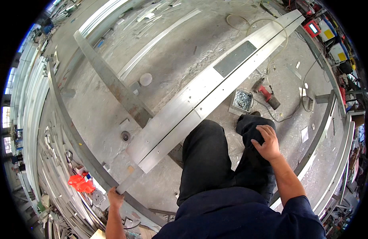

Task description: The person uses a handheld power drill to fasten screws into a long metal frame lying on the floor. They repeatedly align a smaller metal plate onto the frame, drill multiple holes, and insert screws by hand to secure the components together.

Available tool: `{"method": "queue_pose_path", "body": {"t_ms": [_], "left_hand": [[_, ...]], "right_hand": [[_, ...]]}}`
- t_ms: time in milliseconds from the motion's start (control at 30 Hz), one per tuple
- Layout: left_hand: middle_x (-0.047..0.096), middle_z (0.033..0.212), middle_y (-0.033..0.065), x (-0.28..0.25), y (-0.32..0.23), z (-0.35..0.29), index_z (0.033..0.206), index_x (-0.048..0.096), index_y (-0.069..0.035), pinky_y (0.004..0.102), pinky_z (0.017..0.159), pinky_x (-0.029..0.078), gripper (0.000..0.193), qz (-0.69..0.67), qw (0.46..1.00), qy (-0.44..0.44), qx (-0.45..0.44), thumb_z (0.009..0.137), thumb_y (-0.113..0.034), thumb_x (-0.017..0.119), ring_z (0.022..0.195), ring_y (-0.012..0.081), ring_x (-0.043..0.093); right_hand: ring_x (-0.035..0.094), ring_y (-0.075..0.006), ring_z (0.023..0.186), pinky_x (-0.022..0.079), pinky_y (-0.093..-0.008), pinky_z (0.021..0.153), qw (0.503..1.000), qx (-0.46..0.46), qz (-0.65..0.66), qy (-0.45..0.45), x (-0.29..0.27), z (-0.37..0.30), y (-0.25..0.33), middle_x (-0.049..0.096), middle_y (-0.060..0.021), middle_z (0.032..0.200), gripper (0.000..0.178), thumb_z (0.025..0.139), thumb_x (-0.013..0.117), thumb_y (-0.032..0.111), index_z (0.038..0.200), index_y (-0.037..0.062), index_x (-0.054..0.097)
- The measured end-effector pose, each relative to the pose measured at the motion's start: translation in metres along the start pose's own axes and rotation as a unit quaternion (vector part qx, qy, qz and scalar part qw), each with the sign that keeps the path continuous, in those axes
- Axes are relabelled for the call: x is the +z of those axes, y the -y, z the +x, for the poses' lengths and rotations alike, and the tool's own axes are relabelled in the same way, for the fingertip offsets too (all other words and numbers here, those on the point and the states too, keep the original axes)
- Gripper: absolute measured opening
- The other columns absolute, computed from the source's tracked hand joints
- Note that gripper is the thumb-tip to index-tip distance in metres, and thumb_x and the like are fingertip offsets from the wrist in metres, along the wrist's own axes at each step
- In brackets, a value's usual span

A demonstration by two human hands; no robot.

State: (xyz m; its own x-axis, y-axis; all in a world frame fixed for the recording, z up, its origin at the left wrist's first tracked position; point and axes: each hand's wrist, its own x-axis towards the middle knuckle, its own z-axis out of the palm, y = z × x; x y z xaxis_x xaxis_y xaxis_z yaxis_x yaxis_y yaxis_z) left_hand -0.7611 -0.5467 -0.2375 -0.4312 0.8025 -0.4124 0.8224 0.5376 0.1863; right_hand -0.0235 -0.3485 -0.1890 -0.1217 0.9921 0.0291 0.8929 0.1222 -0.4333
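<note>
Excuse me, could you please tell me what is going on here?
A person seated or crouching by a long pale metal piece grips a flat metal strip in the left hand, the strip reaching to the piece's near end. The right hand rests on the right leg, holding nothing visible. A dark grey plate lies on the long piece. On the floor beyond the legs are a box of small fasteners and a red-and-black power tool.
</note>
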Motion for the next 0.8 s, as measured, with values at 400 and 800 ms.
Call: {"method": "queue_pose_path", "body": {"t_ms": [400, 800], "left_hand": [[0.059, 0.066, 0.0178, 0.008, -0.006, 0.003, 0.074, 0.058, -0.001, 0.046, 0.06, 0.047, 0.022, 0.02, 0.999, -0.029, 0.035, 0.06, -0.005, 0.074, 0.064, 0.0372, 0.062], [0.059, 0.069, 0.0177, 0.022, -0.041, 0.014, 0.079, 0.059, -0.001, 0.0442, 0.063, 0.048, 0.024, 0.001, 1.0, 0.005, 0.011, 0.06, -0.005, 0.073, 0.068, 0.0377, 0.062]], "right_hand": [[0.058, -0.0391, 0.123, 0.047, -0.0461, 0.107, 1.0, 0.004, 0.01, -0.007, 0.001, 0.001, -0.001, 0.067, -0.0172, 0.125, 0.054, 0.073, 0.083, 0.018, 0.121, -0.0001, 0.066], [0.059, -0.0391, 0.122, 0.047, -0.0463, 0.106, 1.0, 0.007, 0.018, -0.02, 0.003, 0.004, -0.001, 0.067, -0.0175, 0.124, 0.053, 0.073, 0.084, 0.018, 0.119, -0.0004, 0.067]]}}
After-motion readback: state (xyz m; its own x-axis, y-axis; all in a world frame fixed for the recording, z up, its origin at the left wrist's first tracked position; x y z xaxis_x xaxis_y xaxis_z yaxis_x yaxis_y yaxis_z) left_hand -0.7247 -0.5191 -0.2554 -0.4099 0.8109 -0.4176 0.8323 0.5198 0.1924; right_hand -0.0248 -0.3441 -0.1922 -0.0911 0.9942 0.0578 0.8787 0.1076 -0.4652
